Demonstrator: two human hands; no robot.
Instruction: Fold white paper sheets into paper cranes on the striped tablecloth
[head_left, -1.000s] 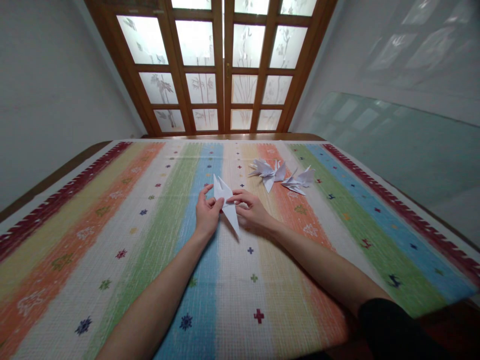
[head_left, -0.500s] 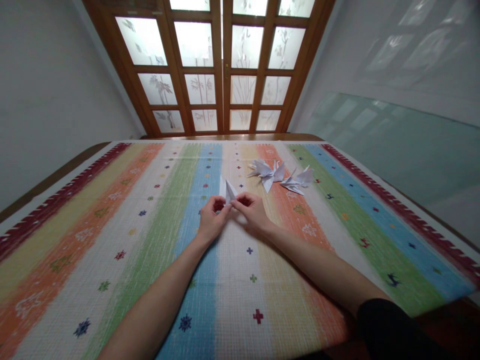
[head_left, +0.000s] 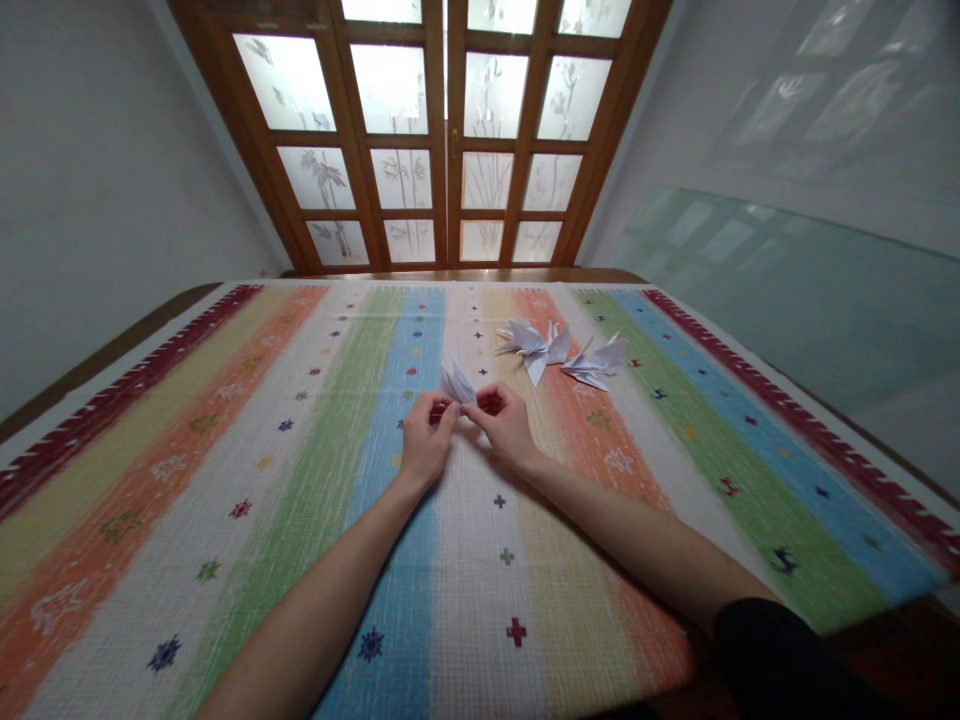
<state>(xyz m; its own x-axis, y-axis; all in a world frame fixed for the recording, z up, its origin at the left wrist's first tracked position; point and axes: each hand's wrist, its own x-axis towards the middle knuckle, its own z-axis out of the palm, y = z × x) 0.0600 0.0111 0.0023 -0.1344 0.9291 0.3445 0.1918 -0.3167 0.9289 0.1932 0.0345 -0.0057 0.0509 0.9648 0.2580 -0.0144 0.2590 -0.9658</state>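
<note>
one folded paper [head_left: 458,384]: white, slim and pointed, its tips aimed toward the far edge of the desk [head_left: 465,276]; it is between the desk's left and right edges, well short of the far one. whether it touches the cloth [head_left: 225,480] i cannot tell.
left hand [head_left: 426,436]: fingers drawn narrow, thumb and forefinger pinching the paper's lower end.
right hand [head_left: 508,424]: fingers likewise narrow on the same end, the two thumbs almost meeting.
paper's feel: likely very light, stiff along its layered creases, soft at the thin tips; not slippery, but easily bent or torn.
paper's hold: best pinched low, where layers probably stack thickest, leaving the points free of pressure.
paper cranes [head_left: 534,352]: white, winged, bunched toward the desk's far right corner, well apart from the hands; overlap hides how many.
cloth: striped in many colours with small printed motifs, mostly flat, faint fold lines across it, reaching almost to the far edge.
doors [head_left: 448,150]: brown frames beyond the far edge, with bright, plant-patterned panes.
walls [head_left: 112,150]: pale; a greenish reflective panel [head_left: 795,310] stands past the right edge.
sleeve [head_left: 780,650]: black, by the near right corner.
</note>
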